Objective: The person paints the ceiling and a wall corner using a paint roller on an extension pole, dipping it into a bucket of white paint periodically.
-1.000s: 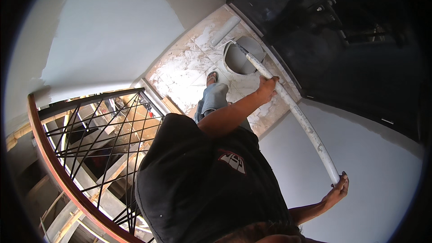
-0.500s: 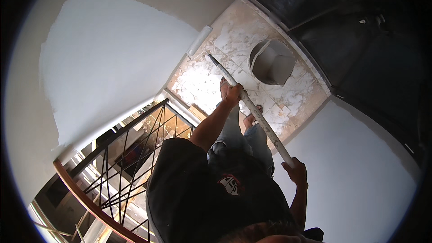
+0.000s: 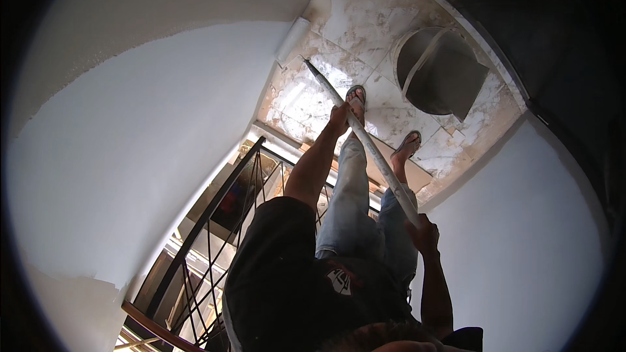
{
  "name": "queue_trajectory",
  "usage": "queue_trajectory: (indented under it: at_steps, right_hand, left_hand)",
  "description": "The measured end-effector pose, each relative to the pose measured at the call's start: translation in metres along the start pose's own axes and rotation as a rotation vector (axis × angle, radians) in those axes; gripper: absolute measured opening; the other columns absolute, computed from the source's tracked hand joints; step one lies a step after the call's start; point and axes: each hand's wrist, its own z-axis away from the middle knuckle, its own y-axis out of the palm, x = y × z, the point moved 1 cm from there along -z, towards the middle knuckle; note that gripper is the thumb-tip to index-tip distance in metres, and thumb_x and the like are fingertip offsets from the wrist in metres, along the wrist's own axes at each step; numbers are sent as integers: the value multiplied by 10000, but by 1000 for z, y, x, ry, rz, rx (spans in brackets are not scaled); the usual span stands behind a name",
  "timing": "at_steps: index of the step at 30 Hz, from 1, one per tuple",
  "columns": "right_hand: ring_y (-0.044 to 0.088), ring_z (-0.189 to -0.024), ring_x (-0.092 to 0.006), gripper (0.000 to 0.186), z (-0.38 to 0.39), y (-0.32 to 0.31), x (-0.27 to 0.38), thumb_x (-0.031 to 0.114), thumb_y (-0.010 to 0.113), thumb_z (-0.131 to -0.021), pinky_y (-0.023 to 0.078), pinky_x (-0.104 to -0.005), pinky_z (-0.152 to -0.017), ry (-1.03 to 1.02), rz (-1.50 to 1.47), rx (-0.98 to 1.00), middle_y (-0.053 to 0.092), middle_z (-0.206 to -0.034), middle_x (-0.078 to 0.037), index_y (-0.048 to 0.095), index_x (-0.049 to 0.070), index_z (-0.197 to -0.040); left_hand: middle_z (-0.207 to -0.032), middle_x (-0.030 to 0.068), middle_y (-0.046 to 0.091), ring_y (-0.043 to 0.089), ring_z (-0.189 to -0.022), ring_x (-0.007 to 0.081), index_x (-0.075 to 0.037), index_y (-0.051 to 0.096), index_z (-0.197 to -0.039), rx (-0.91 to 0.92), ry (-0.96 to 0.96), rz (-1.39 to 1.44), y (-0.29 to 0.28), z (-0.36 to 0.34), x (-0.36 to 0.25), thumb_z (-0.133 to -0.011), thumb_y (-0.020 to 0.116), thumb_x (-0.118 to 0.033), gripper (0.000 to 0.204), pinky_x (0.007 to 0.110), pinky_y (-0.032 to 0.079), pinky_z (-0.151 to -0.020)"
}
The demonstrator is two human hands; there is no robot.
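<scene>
My left hand (image 3: 341, 118) is closed round the middle of a long, paint-spattered roller pole (image 3: 385, 168). Lower down, my right hand (image 3: 424, 234) grips the pole's near end, low at my right side. The pole slants away to the far left, where a pale paint roller (image 3: 293, 40) lies against the left wall (image 3: 163, 130), low by the floor. Fresh whitish paint covers a broad patch of that wall, with a duller grey area above its edge. To the right of the pole stands a round bucket (image 3: 417, 58) with a flat grey piece (image 3: 462, 86) in it.
The tiled floor (image 3: 345, 10) is smeared with white and brown. A dark metal railing (image 3: 195, 238) with a wooden handrail (image 3: 153, 327) borders a drop at the lower left. Dark panels (image 3: 548, 32) stand at the right. My sandalled feet are on the floor.
My view has shifted, so the bucket appears farther right. The left foot's sandal now shows fully. Both hands keep hold of the pole, and the roller stays at the wall's foot.
</scene>
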Motion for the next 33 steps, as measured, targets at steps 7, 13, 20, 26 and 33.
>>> queue_trajectory:
  at_steps: [7,13,20,26,33]
  right_hand:
    - [667,-734,-429,396,-46,2,-8,439,698,-818,522,-529,-660,5,7,-5,684,-761,-196,625,71,-945]
    - [675,-725,-393,361,-65,-25,-15,447,697,-810,518,-518,-652,11,74,-22,677,-731,-166,615,111,-915]
    - [670,-688,-397,341,-45,-26,-38,416,718,-808,519,-515,-633,-36,88,-68,674,-712,-167,608,107,-902]
    - [664,-670,-409,318,-15,-33,-59,369,741,-792,523,-523,-628,-76,76,-110,671,-694,-179,608,102,-900]
    - [662,-649,-398,293,21,-39,-100,350,735,-784,532,-506,-609,-166,8,-184,665,-677,-175,626,105,-902]
  left_hand:
    - [-855,136,545,608,-719,296,26,500,-984,-33,-39,2,-10,-36,4,-834,589,-130,234,438,548,-653]
    - [-912,146,515,578,-808,315,21,506,-1000,-5,-23,5,-3,-39,8,-916,520,-139,182,503,549,-751]
    - [-890,108,518,566,-819,285,-17,500,-966,49,14,49,5,-8,14,-935,488,-99,88,485,530,-770]
    - [-872,112,532,569,-763,276,-18,516,-926,103,106,75,6,35,26,-929,483,-78,69,454,524,-758]
    - [-862,113,550,589,-777,274,-5,525,-917,196,295,-104,18,104,40,-985,493,-195,205,426,525,-711]
